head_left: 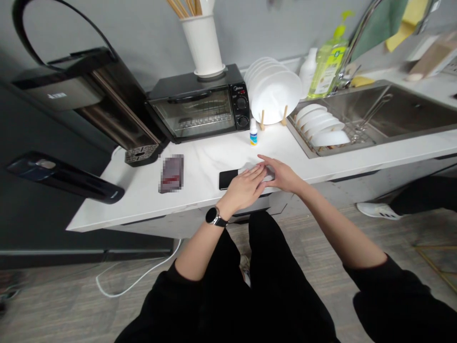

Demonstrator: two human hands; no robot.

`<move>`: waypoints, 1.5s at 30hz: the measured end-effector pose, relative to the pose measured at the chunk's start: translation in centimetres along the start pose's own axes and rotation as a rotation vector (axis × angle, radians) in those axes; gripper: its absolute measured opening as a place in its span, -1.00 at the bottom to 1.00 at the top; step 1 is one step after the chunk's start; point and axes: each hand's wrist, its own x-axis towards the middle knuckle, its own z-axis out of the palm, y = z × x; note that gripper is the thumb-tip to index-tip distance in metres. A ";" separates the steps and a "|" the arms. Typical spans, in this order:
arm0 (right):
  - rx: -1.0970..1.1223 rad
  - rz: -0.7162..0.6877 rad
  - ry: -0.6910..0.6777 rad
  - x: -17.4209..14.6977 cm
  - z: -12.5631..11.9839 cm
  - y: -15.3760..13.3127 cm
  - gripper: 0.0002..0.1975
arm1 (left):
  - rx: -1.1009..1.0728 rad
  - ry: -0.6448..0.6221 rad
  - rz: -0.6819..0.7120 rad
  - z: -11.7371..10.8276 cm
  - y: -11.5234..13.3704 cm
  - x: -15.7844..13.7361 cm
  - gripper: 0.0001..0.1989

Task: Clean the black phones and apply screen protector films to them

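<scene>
A flat black phone-like slab (227,179) lies on the white counter, its left end bare. Over its right part is a pale thin piece (246,169), perhaps a cloth or film, mostly hidden by my hands. My left hand (246,186), with a black watch (213,216) at the wrist, lies flat on this piece with fingers stretched out. At the right end, the thumb and fingers of my right hand (282,175) bracket the slab from both sides, the forefinger sticking out past it. A small white bottle (253,133) with a blue and yellow label stands behind my hands.
A black toaster oven (200,112) stands at the back, beside white plates (273,97) in a rack. To the left are a tall dark machine (107,95), a dark cylinder (67,177) and a blurred-out packet (172,174). The sink (410,119) is at right, with bowls (321,125).
</scene>
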 end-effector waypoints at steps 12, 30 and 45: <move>-0.053 -0.021 0.021 0.3 0.3 -1.3 0.09 | 0.053 0.044 -0.164 -1.7 -2.7 -8.2 -0.39; -0.070 -0.024 0.009 0.2 0.2 -1.8 -0.03 | 0.052 0.068 -0.209 -1.5 -2.9 -9.1 -0.35; -0.075 -0.018 -0.009 0.3 -0.1 -2.1 -0.12 | 0.033 0.089 -0.194 -1.2 -3.6 -6.6 -0.37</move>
